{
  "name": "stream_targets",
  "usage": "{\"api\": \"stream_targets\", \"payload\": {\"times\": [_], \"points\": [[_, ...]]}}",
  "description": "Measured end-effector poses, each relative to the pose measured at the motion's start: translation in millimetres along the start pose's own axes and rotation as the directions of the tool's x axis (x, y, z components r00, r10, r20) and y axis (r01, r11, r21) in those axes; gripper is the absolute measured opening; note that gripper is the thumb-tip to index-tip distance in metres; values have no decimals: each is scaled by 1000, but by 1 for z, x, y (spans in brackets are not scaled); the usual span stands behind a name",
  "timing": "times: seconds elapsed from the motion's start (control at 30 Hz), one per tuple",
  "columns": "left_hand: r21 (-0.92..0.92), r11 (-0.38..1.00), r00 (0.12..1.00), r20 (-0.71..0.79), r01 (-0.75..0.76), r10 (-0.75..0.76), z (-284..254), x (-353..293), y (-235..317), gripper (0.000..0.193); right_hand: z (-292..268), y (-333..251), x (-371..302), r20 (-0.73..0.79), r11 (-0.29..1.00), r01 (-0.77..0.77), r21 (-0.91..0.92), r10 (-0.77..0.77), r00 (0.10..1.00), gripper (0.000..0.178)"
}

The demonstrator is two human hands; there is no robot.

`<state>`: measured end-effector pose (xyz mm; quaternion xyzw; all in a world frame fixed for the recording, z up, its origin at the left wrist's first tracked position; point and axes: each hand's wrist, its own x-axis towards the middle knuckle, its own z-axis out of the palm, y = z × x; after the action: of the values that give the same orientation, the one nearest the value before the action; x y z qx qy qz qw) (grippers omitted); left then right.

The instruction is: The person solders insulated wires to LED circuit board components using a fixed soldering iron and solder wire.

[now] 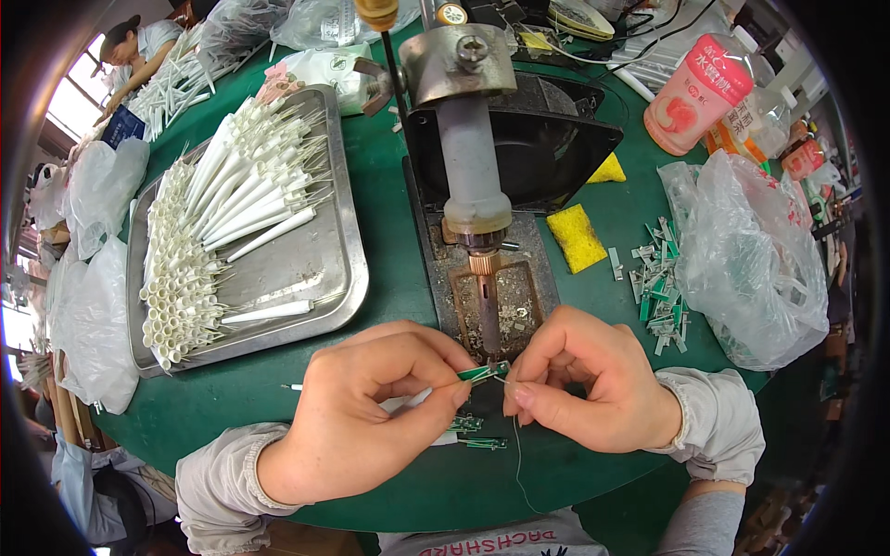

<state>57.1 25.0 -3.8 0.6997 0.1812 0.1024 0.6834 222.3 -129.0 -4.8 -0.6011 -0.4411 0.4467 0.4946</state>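
Note:
My left hand [380,398] is closed, pinching a small green circuit board [476,374] between thumb and forefinger. A white tube [406,401] shows under its fingers. Close by on the right, my right hand [593,380] pinches a thin wire [503,380] at the board's right end. A fine strand [520,468] hangs below that hand; whether it is the same wire I cannot tell. The board sits right under the tip of a stand-mounted soldering iron [489,310], and contact between them cannot be made out. Several finished-looking green boards [482,443] lie beneath my hands.
A metal tray [348,269] of white wired tubes [236,176] stands left. Right of the iron's base lie yellow sponges [576,238], loose boards and metal pieces [660,287], a clear plastic bag [756,269] and a pink-labelled bottle [700,93]. Another person [139,51] sits far left.

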Motion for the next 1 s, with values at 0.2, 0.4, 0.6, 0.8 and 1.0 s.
{"api": "stream_targets", "payload": {"times": [0.2, 0.4, 0.6, 0.8, 1.0], "points": [[10, 999, 999, -15, -49, 49, 0, 2, -2, 6, 6, 9, 3, -105, 995, 43, 95, -33, 994, 13], [27, 992, 993, -2, -121, 121, -1, 2, -3, 5, 7, 12, 3, -106, 989, 80, 125, -67, 992, 13], [-198, 974, 993, 1, 112, -114, -3, 4, 5, 6, 3, 7, 6, -51, 995, 68, 77, -64, 997, 13], [-302, 944, 991, 51, 131, -122, -6, 5, 1, 4, 8, 12, 7, -101, 986, 88, 140, -74, 992, 13], [-389, 877, 959, 90, 282, -268, -13, 7, 2, 5, 7, 14, 5, -80, 988, 72, 135, -61, 995, 11]]}}
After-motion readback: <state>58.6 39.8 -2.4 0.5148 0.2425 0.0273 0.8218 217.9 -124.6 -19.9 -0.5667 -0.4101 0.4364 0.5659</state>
